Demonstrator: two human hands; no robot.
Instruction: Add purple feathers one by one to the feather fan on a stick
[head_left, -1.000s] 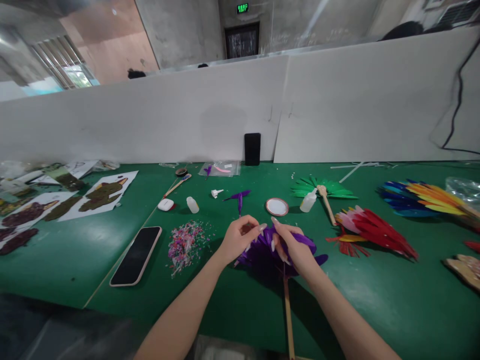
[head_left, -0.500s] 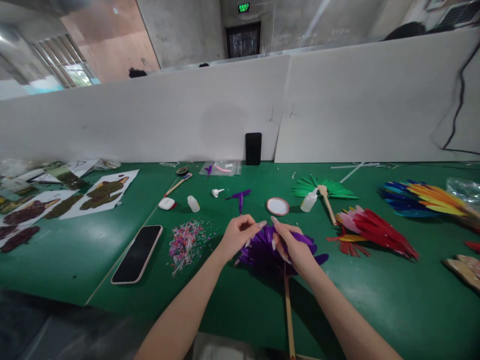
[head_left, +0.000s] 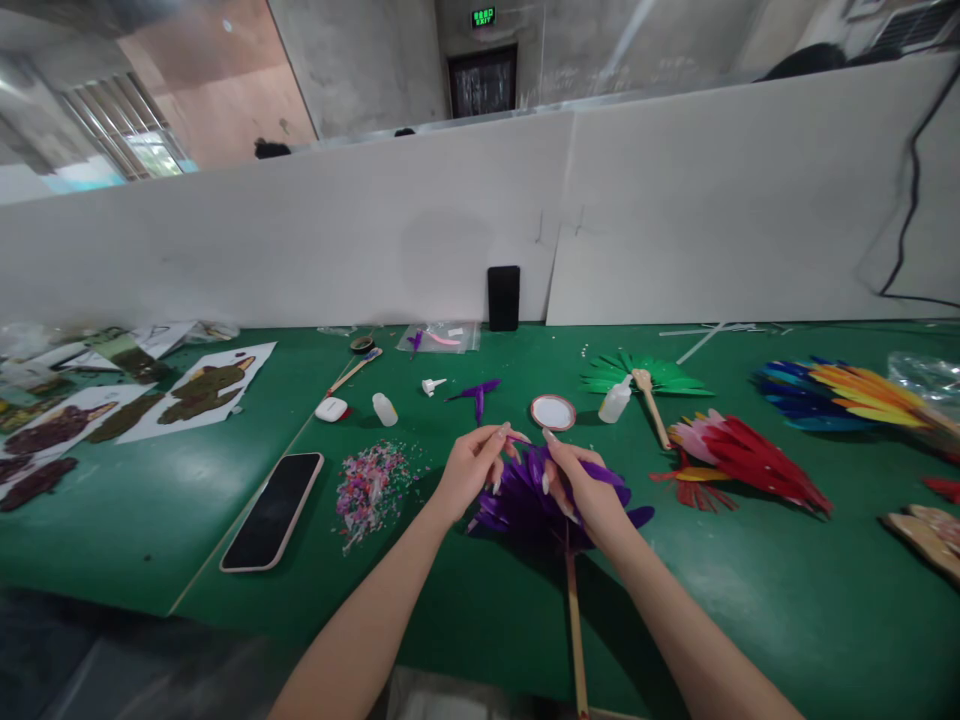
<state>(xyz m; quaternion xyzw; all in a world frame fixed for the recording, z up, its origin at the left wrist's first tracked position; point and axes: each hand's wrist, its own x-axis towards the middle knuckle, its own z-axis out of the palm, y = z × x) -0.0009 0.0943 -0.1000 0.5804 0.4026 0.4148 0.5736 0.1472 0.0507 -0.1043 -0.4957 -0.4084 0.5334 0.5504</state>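
Note:
A purple feather-like fan (head_left: 510,505) with a long wooden handle (head_left: 576,635) lies in front of me, the handle pointing toward my body. Over its upper left edge, my left hand (head_left: 474,465) pinches a thin pinkish-purple strip between thumb and forefinger. My right hand (head_left: 589,490) is closed on the fan's upper middle, thumb and fingers gripping its purple pieces; its palm side is hidden. Just beyond both hands lie a small white dish (head_left: 553,412) with a reddish rim and some loose purple pieces (head_left: 478,396).
Left of the fan are a heap of colourful confetti (head_left: 371,490), a phone (head_left: 274,512) and a small white bottle (head_left: 385,409). To the right lie another bottle (head_left: 615,400), a green fan (head_left: 675,376), a red bundle (head_left: 765,460) and a blue-yellow bundle (head_left: 847,395). A white partition (head_left: 300,240) stands behind.
A pinkish-purple strip now shows between my left fingers, which have curled in more and shifted slightly. My right hand stays on the fan. The view has shifted slightly.

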